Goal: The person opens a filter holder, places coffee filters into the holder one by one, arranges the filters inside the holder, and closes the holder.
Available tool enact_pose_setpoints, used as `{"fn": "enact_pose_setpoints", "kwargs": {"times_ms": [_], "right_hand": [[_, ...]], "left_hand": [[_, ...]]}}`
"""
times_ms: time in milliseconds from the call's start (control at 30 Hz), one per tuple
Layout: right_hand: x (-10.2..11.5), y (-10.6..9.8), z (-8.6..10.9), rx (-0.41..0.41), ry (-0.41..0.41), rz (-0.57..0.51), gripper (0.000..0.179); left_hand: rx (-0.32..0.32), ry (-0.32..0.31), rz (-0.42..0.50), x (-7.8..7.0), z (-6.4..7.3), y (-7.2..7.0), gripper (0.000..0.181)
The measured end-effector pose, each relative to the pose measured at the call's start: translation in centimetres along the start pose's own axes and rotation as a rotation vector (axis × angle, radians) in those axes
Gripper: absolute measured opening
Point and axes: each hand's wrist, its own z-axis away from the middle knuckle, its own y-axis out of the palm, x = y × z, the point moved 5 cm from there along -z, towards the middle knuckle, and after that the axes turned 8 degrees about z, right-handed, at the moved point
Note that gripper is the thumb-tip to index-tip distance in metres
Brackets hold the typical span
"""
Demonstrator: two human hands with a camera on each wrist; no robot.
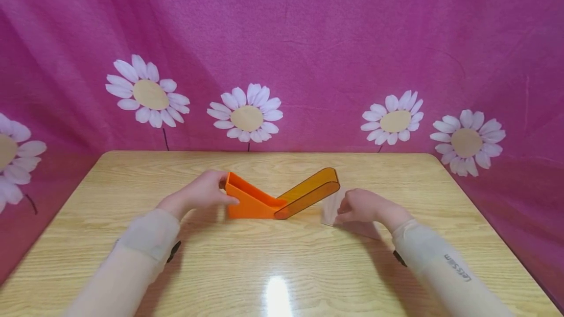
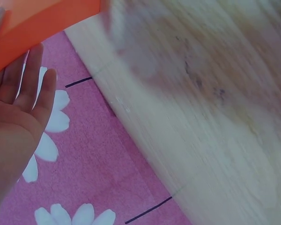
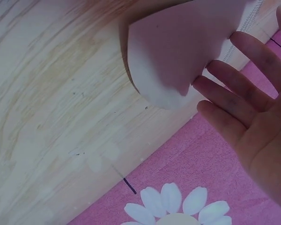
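Note:
An orange plastic case stands mid-table, its see-through amber lid swung open to the right. My left hand grips the case's left end, thumb on the near side and fingers behind. In the left wrist view, the fingers lie along the orange wall. Just right of the lid, my right hand pinches a whitish paper coffee filter. The right wrist view shows the filter with a rounded outline and a crimped seam, fingertips at its edge. Whether it is one filter or a stack, I cannot tell.
The light wood table has rounded far corners. A pink cloth with large white daisies hangs behind it and along both sides. A bright light reflection lies on the near part of the tabletop.

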Motion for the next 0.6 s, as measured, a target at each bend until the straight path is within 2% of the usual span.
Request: {"fn": "enact_pose_setpoints", "kwargs": {"times_ms": [300, 600], "right_hand": [[0.0, 0.0, 0.1, -0.001, -0.001, -0.007, 0.035], [-0.3, -0.4, 0.3, -0.028, -0.013, -0.039, 0.027]], "left_hand": [[0.016, 0.006, 0.017, -0.7, -1.3, 0.6, 0.038], [0.008, -0.011, -0.003, -1.0, -1.4, 0.6, 0.039]]}}
